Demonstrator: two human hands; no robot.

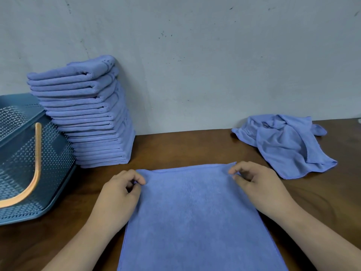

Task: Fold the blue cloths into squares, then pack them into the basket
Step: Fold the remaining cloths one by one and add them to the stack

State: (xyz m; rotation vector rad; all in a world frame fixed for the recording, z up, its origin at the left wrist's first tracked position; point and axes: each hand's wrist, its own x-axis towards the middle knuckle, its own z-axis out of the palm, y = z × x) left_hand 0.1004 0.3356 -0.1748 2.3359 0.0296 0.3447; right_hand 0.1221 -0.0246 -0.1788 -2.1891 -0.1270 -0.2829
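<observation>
Head view: flat blue microfibre cloth point(195, 208) lies on brown wooden table point(195, 147), right before person. Left hand point(119, 194) and right hand point(259, 188) each pinch one far corner, likely to square far edge or start next fold. Tall leaning stack of folded blue cloths point(91, 114) waits beside teal perforated plastic basket point(29, 165), handy for packing. Crumpled blue cloths point(287, 143) lie far right, unfolded.
</observation>
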